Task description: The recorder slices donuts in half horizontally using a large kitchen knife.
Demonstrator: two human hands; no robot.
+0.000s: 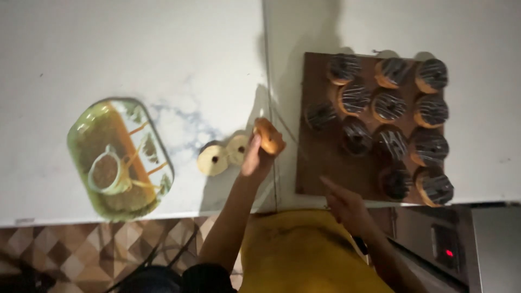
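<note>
Near the counter's (163, 43) front edge at the left lies an oval tray (120, 158) printed with a cup picture, close enough to the edge that a knock could tip it off. Right of it, two pale doughnuts (222, 155) rest on the bare counter. The left hand (255, 158) grips a plain browned doughnut (269, 135) by its lower rim, raised over the seam between the counter slabs; a light pinch there could let it slip. The right hand (347, 203) is empty, forefinger extended over the front left corner of the brown board (320, 168). Chocolate-glazed doughnuts (391, 106) crowd the board; those at its front right corner overhang, so a nudge could smear or drop them.
</note>
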